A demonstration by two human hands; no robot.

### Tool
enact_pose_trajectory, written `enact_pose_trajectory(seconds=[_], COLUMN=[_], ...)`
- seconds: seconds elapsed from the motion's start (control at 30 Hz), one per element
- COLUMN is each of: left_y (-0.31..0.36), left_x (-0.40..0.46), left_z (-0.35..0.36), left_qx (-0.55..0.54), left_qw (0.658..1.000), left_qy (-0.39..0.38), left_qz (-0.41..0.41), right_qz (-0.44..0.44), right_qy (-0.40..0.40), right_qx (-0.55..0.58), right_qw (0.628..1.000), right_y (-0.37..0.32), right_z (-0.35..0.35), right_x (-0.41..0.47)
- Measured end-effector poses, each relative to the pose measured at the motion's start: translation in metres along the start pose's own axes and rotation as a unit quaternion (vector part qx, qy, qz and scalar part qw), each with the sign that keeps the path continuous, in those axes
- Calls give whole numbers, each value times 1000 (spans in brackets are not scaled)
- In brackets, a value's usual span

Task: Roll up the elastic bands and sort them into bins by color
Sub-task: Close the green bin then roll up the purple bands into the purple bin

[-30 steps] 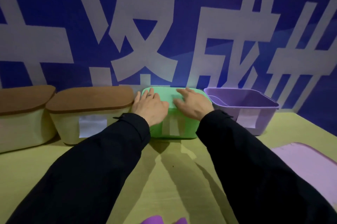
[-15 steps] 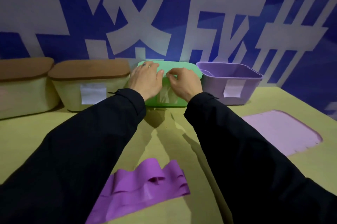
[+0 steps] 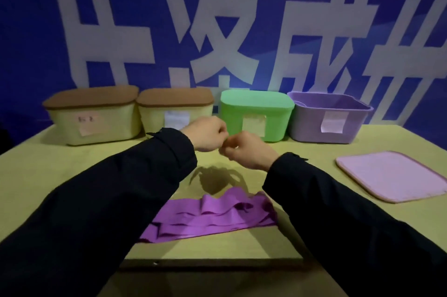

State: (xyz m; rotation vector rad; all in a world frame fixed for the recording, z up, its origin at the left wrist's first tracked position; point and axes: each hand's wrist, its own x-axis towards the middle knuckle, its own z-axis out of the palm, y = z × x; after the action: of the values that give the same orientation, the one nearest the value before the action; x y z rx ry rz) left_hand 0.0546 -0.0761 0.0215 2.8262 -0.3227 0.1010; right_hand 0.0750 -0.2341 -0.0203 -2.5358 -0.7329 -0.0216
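Purple elastic band [image 3: 212, 214], unrolled, crumpled on bench [image 3: 72, 158] below curled, empty left hand [image 3: 208, 134] and right hand [image 3: 246, 151]; rolling pending; next: flatten, roll, deposit in open purple bin [image 3: 331, 115].

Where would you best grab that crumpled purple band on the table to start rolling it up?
Probably the purple band by its right end, pinched from above. It lies loose and wrinkled across the table, long side left to right, and that end shows clear beside the right sleeve, while the left end runs under the other sleeve.

Dim – hard front light, perhaps motion-blurred, edges bowed
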Motion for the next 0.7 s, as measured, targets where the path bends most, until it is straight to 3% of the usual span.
enact_pose_trajectory(seconds=[0.1,0.4,0.53,0.7], left_y=[-22,-85,-111,-113], left_x=[-27,-102,-125,-138], left_z=[1,-6,-2,-6], left_qx=[26,142,63,-33], left_qw=[989,953,935,936], left_qy=[-134,-168,-211,-199], left_qz=[-53,-207,-278,-288], right_qz=[-58,-119,-127,-116], right_qy=[-139,-141,-138,-148], right_qx=[14,-27,-44,-37], right_qw=[988,983,981,982], right_y=[-21,-77,-87,-94], right_z=[15,69,81,86], right_x=[-14,-7,-4,-4])
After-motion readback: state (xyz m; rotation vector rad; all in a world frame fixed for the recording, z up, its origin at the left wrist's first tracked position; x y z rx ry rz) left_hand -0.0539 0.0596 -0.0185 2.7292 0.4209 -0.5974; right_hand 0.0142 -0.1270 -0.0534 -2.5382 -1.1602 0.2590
